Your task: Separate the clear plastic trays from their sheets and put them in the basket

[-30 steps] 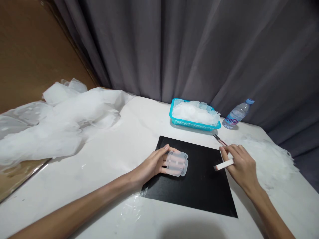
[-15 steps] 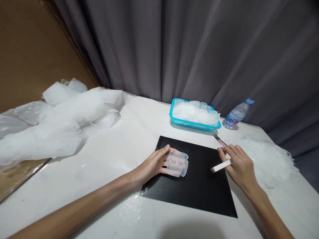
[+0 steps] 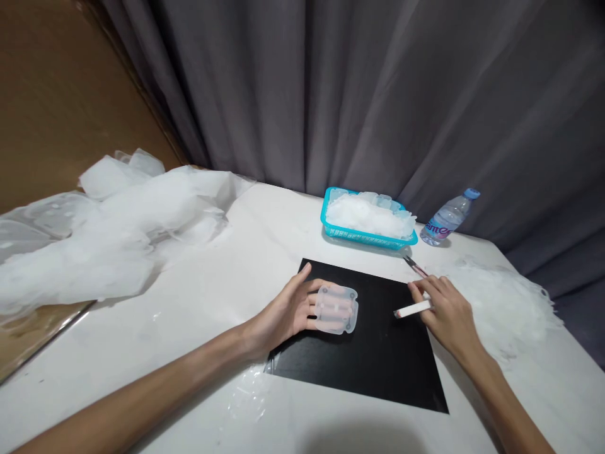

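My left hand (image 3: pixel 293 306) is palm up over a black mat (image 3: pixel 373 359), its thumb lifted and spread away. Across its fingers rests a thin, translucent plastic piece (image 3: pixel 336 309) with rounded, notched edges and small dark round marks near the corners. My right hand (image 3: pixel 447 312), at the mat's right edge, grips a short white stick-like tool (image 3: pixel 413 309). The tool's darker, reddish tip points left over the mat; its exact kind is unclear. Just beyond the right hand lies a slim tool with a dark tip and pinkish handle (image 3: pixel 416 268), partly hidden by the fingers.
A turquoise basket (image 3: pixel 368 239) full of translucent white pieces stands at the back, beside a water bottle (image 3: pixel 447 221). Translucent white material is piled on the right (image 3: pixel 505 309). Bulky white plastic bags (image 3: pixel 118 239) lie on the left, near a brown board (image 3: pixel 61 94). A grey curtain (image 3: pixel 331 82) hangs behind.
My left thumb has lifted off the plastic piece and swung away from it. My right hand, with the white tool, has shifted slightly left and up.
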A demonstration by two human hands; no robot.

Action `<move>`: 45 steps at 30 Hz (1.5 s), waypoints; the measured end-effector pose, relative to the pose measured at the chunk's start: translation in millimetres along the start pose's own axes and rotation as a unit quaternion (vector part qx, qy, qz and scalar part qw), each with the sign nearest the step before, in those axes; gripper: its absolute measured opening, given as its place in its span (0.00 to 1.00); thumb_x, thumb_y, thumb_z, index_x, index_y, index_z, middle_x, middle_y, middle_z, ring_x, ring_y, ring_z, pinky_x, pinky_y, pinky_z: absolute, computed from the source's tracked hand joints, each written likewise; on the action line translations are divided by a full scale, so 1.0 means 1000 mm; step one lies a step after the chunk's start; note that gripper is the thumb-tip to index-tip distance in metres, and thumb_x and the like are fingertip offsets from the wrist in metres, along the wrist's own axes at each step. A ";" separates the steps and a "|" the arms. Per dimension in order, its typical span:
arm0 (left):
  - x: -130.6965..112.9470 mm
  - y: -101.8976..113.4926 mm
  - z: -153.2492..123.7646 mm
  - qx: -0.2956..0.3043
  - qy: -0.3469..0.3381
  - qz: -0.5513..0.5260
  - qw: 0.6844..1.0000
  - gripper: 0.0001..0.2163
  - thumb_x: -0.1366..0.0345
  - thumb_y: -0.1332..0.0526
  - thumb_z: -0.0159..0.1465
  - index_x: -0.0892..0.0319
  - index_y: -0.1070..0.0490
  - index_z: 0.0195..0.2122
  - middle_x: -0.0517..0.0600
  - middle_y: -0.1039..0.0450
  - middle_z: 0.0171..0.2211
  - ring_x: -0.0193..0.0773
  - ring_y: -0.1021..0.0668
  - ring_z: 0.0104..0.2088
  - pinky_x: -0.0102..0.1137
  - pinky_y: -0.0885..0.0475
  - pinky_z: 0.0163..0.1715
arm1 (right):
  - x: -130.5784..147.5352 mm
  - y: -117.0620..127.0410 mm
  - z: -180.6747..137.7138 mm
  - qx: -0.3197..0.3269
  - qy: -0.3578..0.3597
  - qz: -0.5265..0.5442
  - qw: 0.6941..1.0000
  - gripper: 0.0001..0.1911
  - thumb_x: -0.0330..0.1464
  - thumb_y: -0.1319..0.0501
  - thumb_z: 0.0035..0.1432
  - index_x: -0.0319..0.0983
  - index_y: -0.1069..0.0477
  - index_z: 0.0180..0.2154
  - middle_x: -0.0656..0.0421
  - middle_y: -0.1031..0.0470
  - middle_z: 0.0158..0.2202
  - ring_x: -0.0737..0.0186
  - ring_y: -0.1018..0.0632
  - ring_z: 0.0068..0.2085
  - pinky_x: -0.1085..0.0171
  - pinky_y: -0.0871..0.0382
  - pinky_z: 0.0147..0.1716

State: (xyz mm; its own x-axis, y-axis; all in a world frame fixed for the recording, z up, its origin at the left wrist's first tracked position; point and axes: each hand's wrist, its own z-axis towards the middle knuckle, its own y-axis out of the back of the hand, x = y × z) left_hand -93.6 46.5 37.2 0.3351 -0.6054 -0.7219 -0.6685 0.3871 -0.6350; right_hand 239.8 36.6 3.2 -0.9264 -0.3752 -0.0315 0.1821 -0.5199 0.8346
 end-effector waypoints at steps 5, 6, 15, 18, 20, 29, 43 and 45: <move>0.002 0.001 0.000 -0.003 -0.001 0.007 1.000 0.31 0.41 0.50 0.72 0.66 0.25 0.54 0.66 0.21 0.51 0.54 0.18 0.51 0.47 0.26 0.55 | -0.001 -0.006 -0.002 0.010 -0.003 -0.007 1.000 0.14 0.36 0.46 0.74 0.40 0.28 0.35 0.54 0.22 0.37 0.55 0.26 0.36 0.59 0.36 0.37; 0.002 0.001 0.000 -0.003 -0.002 0.011 1.000 0.31 0.41 0.50 0.72 0.66 0.25 0.55 0.66 0.21 0.51 0.54 0.19 0.52 0.47 0.26 0.56 | 0.000 -0.008 -0.002 0.012 -0.003 -0.004 1.000 0.15 0.36 0.47 0.74 0.40 0.28 0.34 0.54 0.23 0.37 0.55 0.26 0.37 0.59 0.35 0.38; 0.000 -0.002 -0.001 -0.008 -0.003 0.025 1.000 0.33 0.39 0.49 0.71 0.66 0.25 0.56 0.67 0.22 0.54 0.56 0.21 0.55 0.48 0.27 0.56 | -0.003 -0.016 -0.007 0.018 -0.005 0.006 1.000 0.16 0.38 0.48 0.74 0.40 0.28 0.36 0.55 0.24 0.35 0.52 0.25 0.40 0.58 0.36 0.39; 0.000 -0.002 -0.002 -0.012 -0.004 0.015 1.000 0.32 0.40 0.49 0.71 0.67 0.26 0.56 0.67 0.22 0.53 0.56 0.20 0.54 0.49 0.27 0.57 | -0.004 -0.018 -0.008 0.022 -0.006 0.007 1.000 0.16 0.38 0.48 0.74 0.41 0.28 0.36 0.55 0.25 0.35 0.52 0.24 0.40 0.58 0.35 0.39; 0.001 -0.002 -0.002 -0.012 -0.001 0.008 1.000 0.32 0.41 0.49 0.72 0.68 0.27 0.57 0.67 0.23 0.53 0.56 0.20 0.54 0.50 0.28 0.58 | -0.004 -0.018 -0.008 0.023 -0.003 0.010 1.000 0.16 0.39 0.49 0.75 0.41 0.29 0.36 0.55 0.25 0.35 0.52 0.24 0.42 0.58 0.35 0.40; 0.000 -0.001 -0.005 0.080 -0.021 -0.126 0.989 0.34 0.43 0.53 0.74 0.72 0.32 0.62 0.70 0.27 0.59 0.57 0.28 0.63 0.50 0.39 0.66 | -0.001 -0.022 -0.009 0.029 0.006 0.008 1.000 0.15 0.39 0.49 0.75 0.41 0.30 0.37 0.55 0.24 0.36 0.51 0.23 0.42 0.57 0.34 0.42; -0.001 -0.002 -0.007 0.103 -0.043 -0.142 0.984 0.31 0.48 0.51 0.75 0.73 0.35 0.64 0.71 0.28 0.60 0.60 0.30 0.65 0.53 0.42 0.66 | 0.002 -0.023 -0.008 0.045 -0.004 0.023 0.999 0.14 0.37 0.49 0.75 0.41 0.31 0.37 0.55 0.25 0.36 0.51 0.24 0.43 0.57 0.35 0.42; -0.001 -0.001 -0.007 0.106 -0.044 -0.139 0.984 0.31 0.48 0.51 0.75 0.73 0.35 0.64 0.71 0.28 0.60 0.60 0.30 0.65 0.53 0.42 0.66 | 0.003 -0.023 -0.008 0.045 -0.005 0.027 0.999 0.14 0.37 0.49 0.75 0.41 0.31 0.37 0.56 0.26 0.35 0.51 0.24 0.41 0.57 0.35 0.41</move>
State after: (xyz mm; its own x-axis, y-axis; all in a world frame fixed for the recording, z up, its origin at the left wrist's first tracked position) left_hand -98.0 41.7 40.7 0.5471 -0.6495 -0.5280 -0.3924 0.3581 -0.8472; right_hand 235.3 41.6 -20.1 -0.9192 -0.3932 0.0202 0.2026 -0.4284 0.8806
